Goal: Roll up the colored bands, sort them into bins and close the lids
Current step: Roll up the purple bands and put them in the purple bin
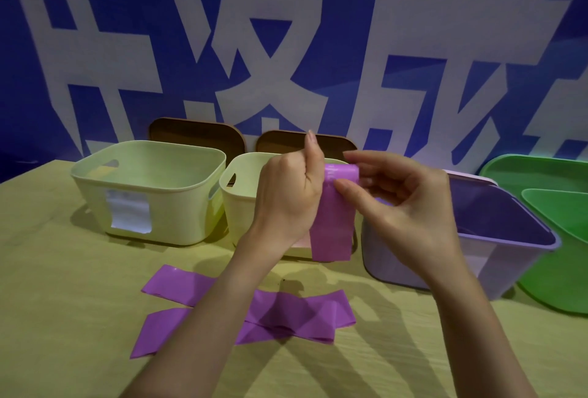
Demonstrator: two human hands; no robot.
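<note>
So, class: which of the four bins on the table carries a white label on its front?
The pale yellow bin farthest left, beside the other yellow bin; the purple bin and green bin show none.

Bins (149, 187) are crowding the space behind and beside the grip (337, 179); loose bands (280, 311) are covering the table (63, 302) below it.

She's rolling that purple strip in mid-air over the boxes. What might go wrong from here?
Three things, as guesses. The purple band is only pinched at its rolled top by the left hand and right hand, with a long tail hanging free, so the roll may loosen or wind crooked. Held over the cream bin, it might drop in there if it slips. The loose bands on the table overlap and may tangle.
</note>
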